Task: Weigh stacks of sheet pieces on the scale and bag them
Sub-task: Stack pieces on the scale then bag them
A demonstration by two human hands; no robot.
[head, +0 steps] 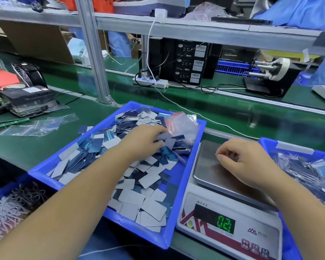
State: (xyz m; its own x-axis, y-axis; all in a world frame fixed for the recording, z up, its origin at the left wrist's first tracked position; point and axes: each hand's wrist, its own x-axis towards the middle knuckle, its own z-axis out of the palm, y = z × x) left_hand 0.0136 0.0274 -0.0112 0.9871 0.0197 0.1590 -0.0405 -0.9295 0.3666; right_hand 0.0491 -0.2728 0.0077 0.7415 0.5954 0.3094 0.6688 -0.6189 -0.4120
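A blue tray (188,171) in front of me holds several loose grey and blue sheet pieces (150,180). My left hand (143,142) reaches into the pile near the tray's far right, fingers curled round a few pieces. A bundle of small clear zip bags with red strips (182,124) lies at the tray's far corner. To the right stands the scale (227,218), its steel pan (208,166) bare and its green display lit. My right hand (246,162) hovers over the pan, fingers loosely curled and holding nothing.
A second blue tray (289,149) at the right holds bagged pieces (311,169). A bin of string loops (9,205) sits at lower left. Loose clear bags (38,126) lie on the green mat. A metal post (94,51), power strip (150,82) and tape dispenser (270,76) stand behind.
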